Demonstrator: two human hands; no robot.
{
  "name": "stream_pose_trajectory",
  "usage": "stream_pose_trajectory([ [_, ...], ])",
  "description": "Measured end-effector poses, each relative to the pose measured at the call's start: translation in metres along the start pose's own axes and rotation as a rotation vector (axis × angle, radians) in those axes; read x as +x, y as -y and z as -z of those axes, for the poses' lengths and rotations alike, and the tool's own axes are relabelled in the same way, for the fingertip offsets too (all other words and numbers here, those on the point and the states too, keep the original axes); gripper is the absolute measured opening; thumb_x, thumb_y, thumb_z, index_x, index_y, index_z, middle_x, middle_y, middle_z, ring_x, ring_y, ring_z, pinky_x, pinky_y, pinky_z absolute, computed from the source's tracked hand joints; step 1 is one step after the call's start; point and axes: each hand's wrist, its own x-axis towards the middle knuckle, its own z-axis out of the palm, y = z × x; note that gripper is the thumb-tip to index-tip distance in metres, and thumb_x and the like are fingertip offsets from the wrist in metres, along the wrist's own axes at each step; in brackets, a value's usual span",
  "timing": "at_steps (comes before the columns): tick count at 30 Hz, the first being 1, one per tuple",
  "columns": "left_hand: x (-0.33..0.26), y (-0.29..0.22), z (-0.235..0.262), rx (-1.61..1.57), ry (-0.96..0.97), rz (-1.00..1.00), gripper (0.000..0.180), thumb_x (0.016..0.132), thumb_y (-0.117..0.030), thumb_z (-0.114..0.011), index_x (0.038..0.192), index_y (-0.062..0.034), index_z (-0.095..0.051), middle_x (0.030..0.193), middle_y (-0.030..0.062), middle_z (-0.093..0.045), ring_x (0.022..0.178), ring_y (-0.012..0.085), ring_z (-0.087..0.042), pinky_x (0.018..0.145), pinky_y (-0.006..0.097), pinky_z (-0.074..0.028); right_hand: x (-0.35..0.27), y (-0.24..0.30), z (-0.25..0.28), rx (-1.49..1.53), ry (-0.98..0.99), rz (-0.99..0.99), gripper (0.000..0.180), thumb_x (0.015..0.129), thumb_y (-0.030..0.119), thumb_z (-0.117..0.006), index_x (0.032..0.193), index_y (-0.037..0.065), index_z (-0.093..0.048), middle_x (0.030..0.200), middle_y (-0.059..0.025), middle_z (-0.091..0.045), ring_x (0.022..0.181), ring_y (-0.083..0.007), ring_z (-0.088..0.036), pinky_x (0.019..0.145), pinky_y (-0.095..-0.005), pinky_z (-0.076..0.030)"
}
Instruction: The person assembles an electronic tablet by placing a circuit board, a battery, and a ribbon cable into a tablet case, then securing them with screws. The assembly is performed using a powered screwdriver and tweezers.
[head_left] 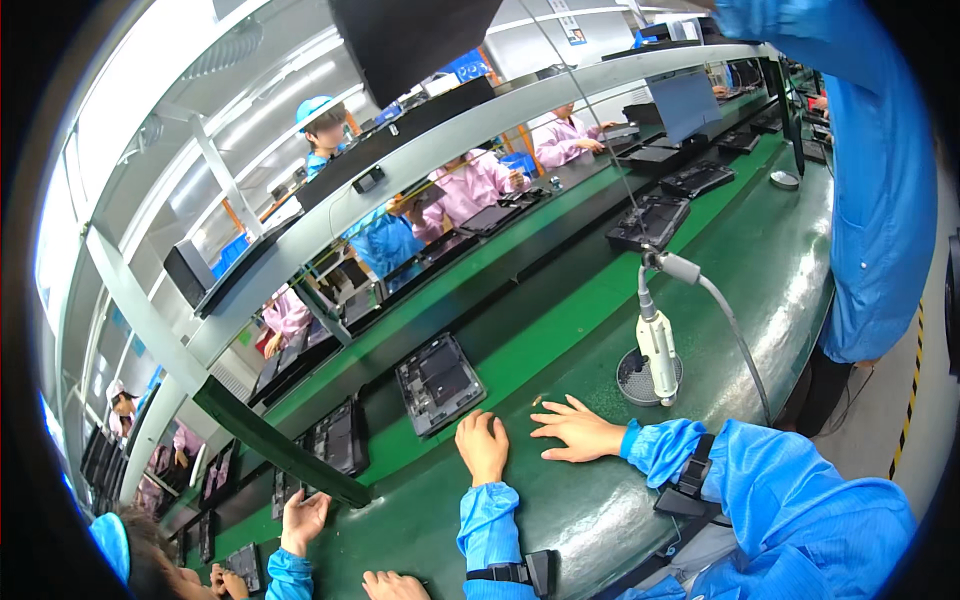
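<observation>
My left hand (pixel 483 447) rests at the edge of the green bench beside the near right corner of an opened laptop base (pixel 440 383). Its fingers point away, slightly bent, with nothing seen in them. To the right, my right hand (pixel 578 430) lies palm down with its fingers spread on the green bench (pixel 545 500). A tiny brownish piece (pixel 537 400) is just beyond its fingertips. Right of that hand, a white electric screwdriver (pixel 655 350) hangs upright on a cable over a round, dark, perforated dish (pixel 636 378). Both my sleeves are blue.
Several opened laptop bases (pixel 650 222) stand along the bright green strip (pixel 545 320). A dark green post (pixel 280 440) slants down at the left. A co-worker's hand (pixel 305 520) is near its foot. A person in a blue coat (pixel 880 200) stands close at the right.
</observation>
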Motion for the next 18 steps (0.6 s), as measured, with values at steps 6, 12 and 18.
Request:
stream_pose_trajectory([
  [6, -0.001, -0.033, -0.003, -0.148, -0.051, -0.126, 0.007, 0.078, -0.012, -0.064, 0.081, -0.0053, -0.065, 0.093, 0.0064, -0.063, 0.092, 0.0268, -0.056, 0.079, 0.039, -0.041, -0.003, 0.003, -0.004, 0.079, -0.077, 0.030, 0.044, 0.085, 0.037, -0.059, 0.120, 0.011, -0.059, 0.136, -0.0137, -0.047, 0.133, -0.0334, -0.033, 0.109, -0.0534, -0.021],
  [12, 0.002, -0.046, -0.008, -0.277, 0.026, -0.143, 0.005, 0.077, -0.008, -0.064, 0.079, -0.0034, -0.064, 0.086, 0.0092, -0.063, 0.084, 0.0290, -0.057, 0.074, 0.040, -0.043, -0.002, 0.005, -0.005, 0.425, -0.306, -0.023, 0.024, 0.084, 0.022, -0.062, 0.100, 0.004, -0.065, 0.100, -0.0142, -0.064, 0.103, -0.0319, -0.056, 0.090, -0.0416, -0.043],
  [18, 0.003, -0.051, -0.010, -0.319, 0.080, -0.068, 0.005, 0.079, -0.006, -0.063, 0.079, -0.0006, -0.062, 0.084, 0.0099, -0.063, 0.078, 0.0276, -0.056, 0.070, 0.037, -0.045, -0.005, 0.008, 0.007, 0.560, -0.467, -0.178, 0.018, 0.082, 0.018, -0.061, 0.091, 0.004, -0.066, 0.085, -0.0133, -0.065, 0.081, -0.0311, -0.062, 0.072, -0.0411, -0.049],
])
